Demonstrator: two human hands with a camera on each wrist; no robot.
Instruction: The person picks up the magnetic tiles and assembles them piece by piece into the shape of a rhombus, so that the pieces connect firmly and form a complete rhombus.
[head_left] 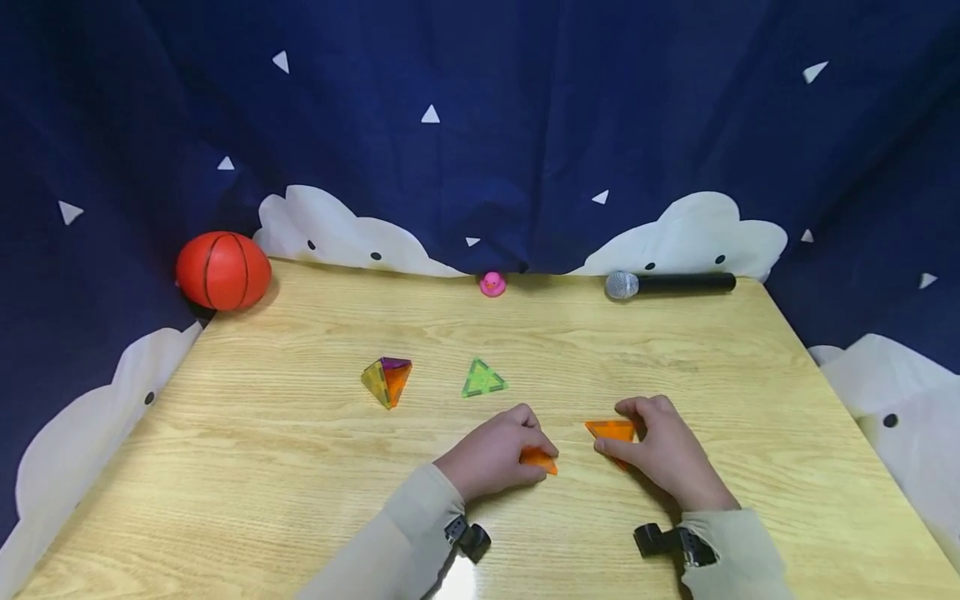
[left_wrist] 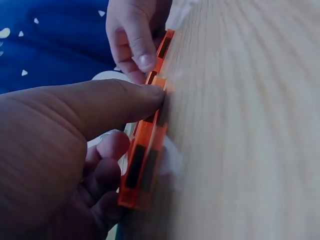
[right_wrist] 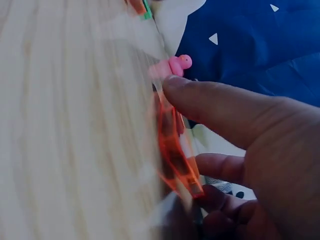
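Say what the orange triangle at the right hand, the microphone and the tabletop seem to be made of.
Orange triangle: probably glossy, see-through plastic; darker patches show through it in the right wrist view.
Microphone: silvery, textured head, likely metal mesh; smooth black handle, metal or plastic.
Tabletop: pale wood grain, faintly reflective in the wrist views; real wood or laminate, unclear.

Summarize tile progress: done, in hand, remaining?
Done, apparently: the multicolored pyramid, its faces joined. In hand: the left hand pinches an orange tile; the right hand grips a second orange tile. Remaining, probably: joining those two, since they're apart, and adding the green tile, lying untouched.
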